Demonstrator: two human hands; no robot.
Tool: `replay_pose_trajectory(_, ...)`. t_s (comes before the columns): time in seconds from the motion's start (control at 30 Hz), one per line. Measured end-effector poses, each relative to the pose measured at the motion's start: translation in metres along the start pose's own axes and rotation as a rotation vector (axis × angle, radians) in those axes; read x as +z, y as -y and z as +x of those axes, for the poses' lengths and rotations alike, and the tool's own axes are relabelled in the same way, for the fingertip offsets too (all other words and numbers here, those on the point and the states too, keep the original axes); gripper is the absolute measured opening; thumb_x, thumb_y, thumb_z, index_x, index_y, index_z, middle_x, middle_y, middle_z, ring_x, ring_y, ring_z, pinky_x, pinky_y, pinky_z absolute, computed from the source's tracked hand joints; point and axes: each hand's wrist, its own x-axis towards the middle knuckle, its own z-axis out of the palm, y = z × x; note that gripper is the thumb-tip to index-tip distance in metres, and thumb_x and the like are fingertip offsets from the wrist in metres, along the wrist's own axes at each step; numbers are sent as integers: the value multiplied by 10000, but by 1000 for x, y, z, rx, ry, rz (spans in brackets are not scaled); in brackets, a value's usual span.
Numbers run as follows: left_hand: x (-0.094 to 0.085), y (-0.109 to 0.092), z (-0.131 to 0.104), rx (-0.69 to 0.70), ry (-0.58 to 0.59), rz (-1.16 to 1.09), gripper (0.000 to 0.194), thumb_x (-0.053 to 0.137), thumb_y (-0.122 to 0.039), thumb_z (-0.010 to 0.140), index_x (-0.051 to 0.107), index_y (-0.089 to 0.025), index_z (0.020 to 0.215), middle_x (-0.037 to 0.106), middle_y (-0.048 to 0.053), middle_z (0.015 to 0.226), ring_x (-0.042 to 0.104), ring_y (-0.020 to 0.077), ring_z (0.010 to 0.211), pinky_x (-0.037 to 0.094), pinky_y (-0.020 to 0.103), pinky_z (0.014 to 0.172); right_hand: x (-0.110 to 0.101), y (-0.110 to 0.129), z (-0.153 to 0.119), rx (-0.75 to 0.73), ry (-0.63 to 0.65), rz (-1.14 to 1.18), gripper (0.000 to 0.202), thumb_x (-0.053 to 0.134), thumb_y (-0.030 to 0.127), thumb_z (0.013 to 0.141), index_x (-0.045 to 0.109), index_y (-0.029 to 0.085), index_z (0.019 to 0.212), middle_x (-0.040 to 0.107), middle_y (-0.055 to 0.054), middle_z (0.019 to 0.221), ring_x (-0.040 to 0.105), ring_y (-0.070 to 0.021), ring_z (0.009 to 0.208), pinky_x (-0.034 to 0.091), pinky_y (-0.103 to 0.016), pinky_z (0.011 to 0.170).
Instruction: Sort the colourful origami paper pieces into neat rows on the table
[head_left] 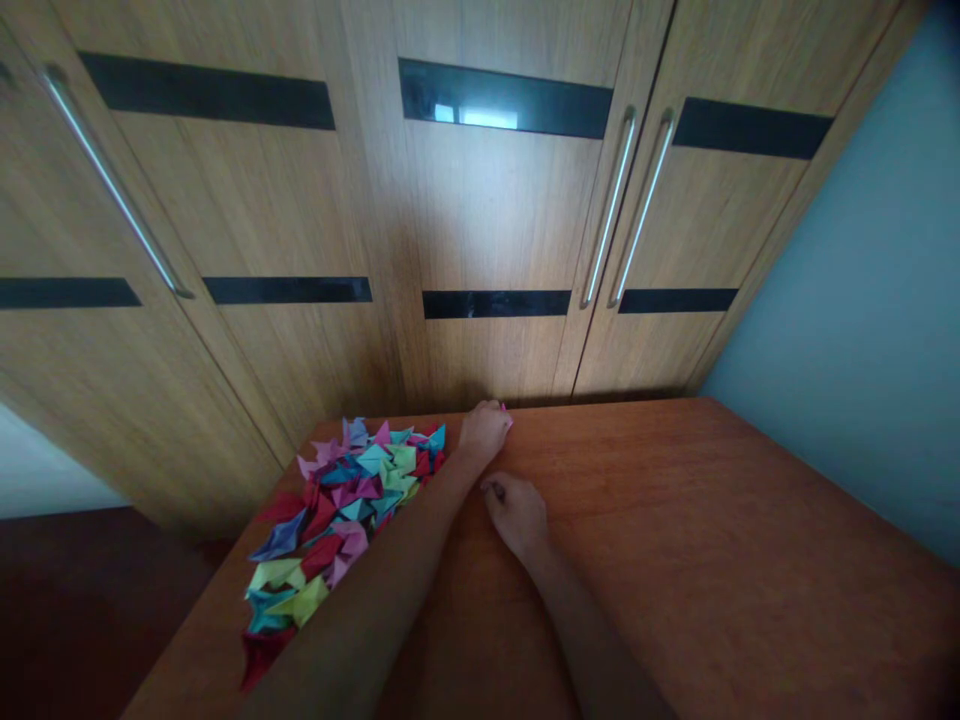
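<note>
Many folded paper pieces in pink, red, blue, teal and yellow-green form a pile (pixel 360 500) on the left part of the wooden table (pixel 675 520). My left hand (pixel 485 428) is near the table's back edge, just right of the pile, with its fingers closed on a small pink paper piece (pixel 508 416) that sticks out at their right side. Closer to me, my right hand (pixel 519 512) rests over the table with its fingers curled and pressed together; whether anything small is between them is hidden.
Behind the table stands a wooden wardrobe (pixel 487 220) with dark strips and long metal handles, close against the back edge. A pale blue wall (pixel 847 350) rises on the right. Dark floor (pixel 97 600) shows at the lower left.
</note>
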Motion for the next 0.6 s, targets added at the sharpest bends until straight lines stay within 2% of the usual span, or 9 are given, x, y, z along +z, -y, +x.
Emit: replay_pose_trajectory(0.6,-3,0,-9,-33,11,24,260,423,-214,908,679,-187,933,599,91,987,512,200,990,443,296,824,-1,1,0,4,0,-19,217,476,200,830,678,262,883,695,3,826,610,-145,754,352,-228,626)
